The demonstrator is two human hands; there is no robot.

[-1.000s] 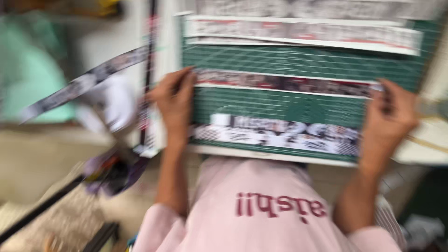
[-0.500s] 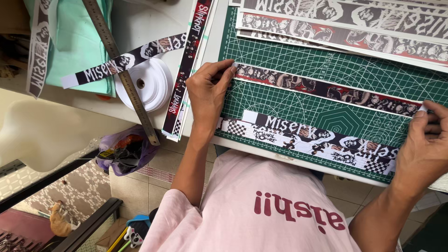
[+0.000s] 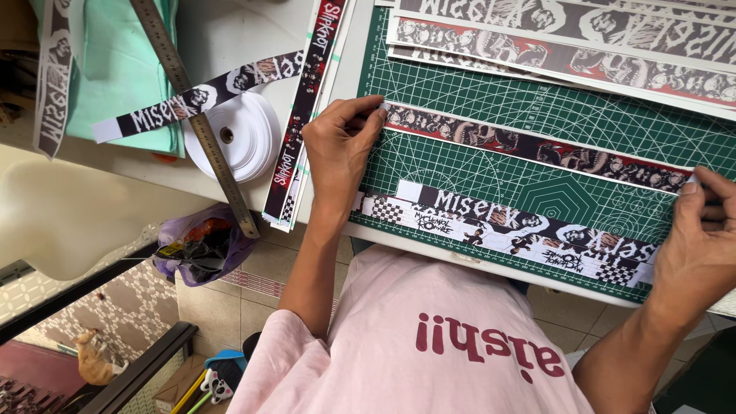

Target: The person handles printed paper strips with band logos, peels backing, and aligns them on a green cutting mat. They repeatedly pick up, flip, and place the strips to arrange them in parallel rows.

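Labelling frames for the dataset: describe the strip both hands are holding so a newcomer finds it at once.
Start at the green cutting mat. The held strip runs slantwise across its middle, pinched by the left hand at one end and the right hand at the other. Unlike the nearer lettered strip, it has a red edge and only dark figures, no big white lettering.

craft workshop: cutting mat [image 3: 552, 123], steel ruler [image 3: 192, 115], ribbon roll [image 3: 238, 138].

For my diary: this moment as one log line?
left hand: pinches printed strip | right hand: pinches its other end | under: green cutting mat
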